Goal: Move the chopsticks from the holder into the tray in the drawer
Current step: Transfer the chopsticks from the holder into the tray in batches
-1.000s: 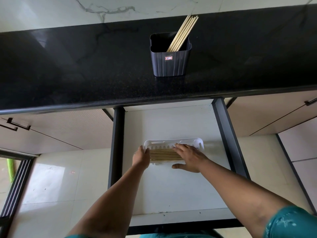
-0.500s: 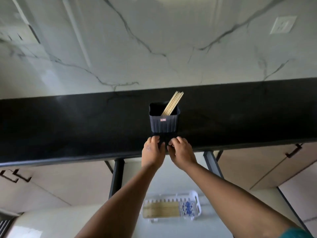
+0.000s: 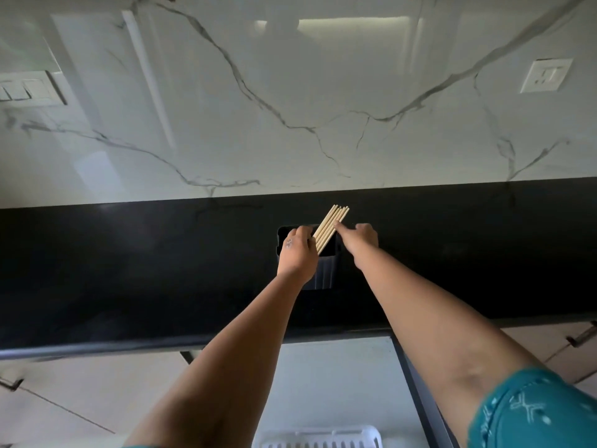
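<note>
switches [image 3: 19, 90] sit far left on the marble wall [image 3: 290, 92], and below them runs the black counter [image 3: 129, 270]. moving in — left hand [image 3: 297, 253] is up at the dark holder [image 3: 324, 273], knuckles toward the camera, fingers curled around the near side of the chopsticks [image 3: 331, 229]; the bundle touches them, but whether it's truly gripped i cannot tell from this angle. chopsticks lean up and to the right out of the holder, tips fanned flat against the dark counter. right hand [image 3: 363, 242] is just beside them on the other side — one fingertip [image 3: 336, 225] resting on the sticks, the rest of the hand loosely folded, not clamped around anything. further right, a white socket [image 3: 546, 76] on the wall. down low, the open drawer [image 3: 339, 383] with the white tray [image 3: 318, 438] peeking in at the bottom edge, its contents cut off, and a teal sleeve [image 3: 533, 412] in the corner.
</note>
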Available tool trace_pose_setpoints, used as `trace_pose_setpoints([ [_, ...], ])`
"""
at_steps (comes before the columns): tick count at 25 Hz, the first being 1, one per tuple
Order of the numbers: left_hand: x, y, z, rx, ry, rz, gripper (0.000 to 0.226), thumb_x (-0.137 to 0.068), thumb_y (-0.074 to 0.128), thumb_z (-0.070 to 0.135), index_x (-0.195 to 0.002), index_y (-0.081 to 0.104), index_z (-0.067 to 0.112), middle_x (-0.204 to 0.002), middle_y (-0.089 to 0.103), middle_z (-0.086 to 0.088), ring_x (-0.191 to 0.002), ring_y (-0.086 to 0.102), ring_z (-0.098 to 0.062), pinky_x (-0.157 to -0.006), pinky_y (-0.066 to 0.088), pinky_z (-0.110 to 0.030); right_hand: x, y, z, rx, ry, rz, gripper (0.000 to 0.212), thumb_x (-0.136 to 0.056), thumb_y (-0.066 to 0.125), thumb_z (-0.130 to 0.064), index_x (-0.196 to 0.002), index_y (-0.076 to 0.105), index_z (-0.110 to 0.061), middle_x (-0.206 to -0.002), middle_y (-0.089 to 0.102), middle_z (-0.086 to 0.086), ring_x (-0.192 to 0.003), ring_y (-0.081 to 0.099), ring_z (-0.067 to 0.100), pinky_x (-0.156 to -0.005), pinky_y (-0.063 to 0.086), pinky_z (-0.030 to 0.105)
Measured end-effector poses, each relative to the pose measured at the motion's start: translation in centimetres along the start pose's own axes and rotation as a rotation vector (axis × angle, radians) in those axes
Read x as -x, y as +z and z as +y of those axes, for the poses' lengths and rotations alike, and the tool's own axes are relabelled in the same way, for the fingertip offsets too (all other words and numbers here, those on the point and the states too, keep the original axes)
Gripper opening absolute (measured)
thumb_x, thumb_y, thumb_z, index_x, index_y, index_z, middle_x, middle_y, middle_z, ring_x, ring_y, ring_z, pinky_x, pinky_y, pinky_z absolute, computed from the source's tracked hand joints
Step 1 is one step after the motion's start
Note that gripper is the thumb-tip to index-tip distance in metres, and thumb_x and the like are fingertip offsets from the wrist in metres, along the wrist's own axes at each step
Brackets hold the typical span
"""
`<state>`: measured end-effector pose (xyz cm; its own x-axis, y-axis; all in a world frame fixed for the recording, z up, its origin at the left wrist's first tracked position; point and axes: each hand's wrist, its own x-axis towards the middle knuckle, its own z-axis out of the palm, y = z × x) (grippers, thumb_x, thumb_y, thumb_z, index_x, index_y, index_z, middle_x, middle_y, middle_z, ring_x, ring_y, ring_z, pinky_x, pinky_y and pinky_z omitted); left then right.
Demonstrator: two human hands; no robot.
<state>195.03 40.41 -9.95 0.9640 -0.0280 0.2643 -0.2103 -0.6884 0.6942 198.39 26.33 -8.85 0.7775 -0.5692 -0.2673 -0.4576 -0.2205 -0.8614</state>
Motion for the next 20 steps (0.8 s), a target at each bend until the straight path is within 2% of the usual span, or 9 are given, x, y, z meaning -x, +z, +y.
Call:
trace_pose_setpoints([
  [2,-0.7,0.7,-0.7,0.012,0.012,0.007,0.031,-0.098,0.041,0.019,-0.125,0.054,0.011,-0.121,0.059,-0.008,-0.110,0.054,-0.023,-0.081,0.035,-0.022,-1.6,0.9,-0.3,-0.077,0.087,-0.058,0.082,-0.072,0.076,-0.054,-0.137,0.047,-0.013,-0.137,0.054,0.011,-0.117,0.056,0.032,-0.080,0.049,0.039],
  [5,-1.5,1.7,-1.4,0.035,-0.013,0.013,0.031,-0.096,0.041,0.013,-0.124,0.054,0.012,-0.120,0.059,-0.007,-0.109,0.055,-0.020,-0.082,0.035,-0.021,-3.9,2.8,0.2,-0.205,0.020,-0.102,0.051,-0.078,0.076,-0.040,-0.119,0.063,-0.014,-0.120,0.066,0.010,-0.090,0.058,0.022,-0.073,0.045,0.033],
  [6,-1.5,1.9,-1.5,0.039,-0.022,-0.001,0.034,-0.093,0.042,0.007,-0.124,0.054,0.012,-0.120,0.059,-0.006,-0.109,0.055,-0.020,-0.082,0.036,-0.021,-4.2,3.3,0.4,-0.227,0.005,-0.091,0.043,-0.080,0.074,-0.035,-0.116,0.064,-0.014,-0.117,0.067,0.009,-0.087,0.057,0.020,-0.072,0.044,0.032],
  [9,-1.2,1.9,-1.3,0.055,-0.048,-0.022,0.044,-0.086,0.044,-0.004,-0.126,0.053,0.012,-0.122,0.058,-0.007,-0.111,0.053,-0.020,-0.085,0.036,-0.021,-4.1,3.9,0.1,-0.162,-0.060,-0.070,0.031,-0.089,0.065,-0.030,-0.113,0.063,-0.011,-0.116,0.067,0.010,-0.092,0.060,0.023,-0.074,0.043,0.029],
  [14,-0.7,1.6,-0.9,0.100,-0.018,0.033,0.047,-0.087,0.043,-0.005,-0.130,0.046,0.013,-0.127,0.052,-0.008,-0.115,0.049,-0.019,-0.091,0.035,-0.023,-3.7,3.8,-0.8,0.070,-0.114,-0.030,0.035,-0.098,0.047,-0.027,-0.123,0.056,-0.004,-0.122,0.062,0.014,-0.109,0.061,0.030,-0.074,0.042,0.030],
  [18,-0.1,1.3,-0.8,0.123,0.012,0.052,0.047,-0.088,0.044,-0.002,-0.133,0.043,0.014,-0.129,0.049,-0.006,-0.111,0.046,-0.011,-0.094,0.036,-0.023,-3.1,3.4,-1.2,0.077,-0.094,0.023,0.035,-0.098,0.048,-0.029,-0.123,0.054,-0.004,-0.125,0.061,0.015,-0.114,0.059,0.031,-0.084,0.047,0.035],
  [20,0.0,1.1,-1.0,0.121,-0.001,0.049,0.045,-0.088,0.047,0.002,-0.131,0.044,0.015,-0.127,0.049,-0.003,-0.105,0.041,-0.006,-0.096,0.039,-0.027,-2.8,2.8,-1.7,0.035,-0.091,0.080,0.033,-0.096,0.053,-0.028,-0.118,0.057,-0.004,-0.122,0.062,0.015,-0.111,0.061,0.031,-0.079,0.048,0.034],
])
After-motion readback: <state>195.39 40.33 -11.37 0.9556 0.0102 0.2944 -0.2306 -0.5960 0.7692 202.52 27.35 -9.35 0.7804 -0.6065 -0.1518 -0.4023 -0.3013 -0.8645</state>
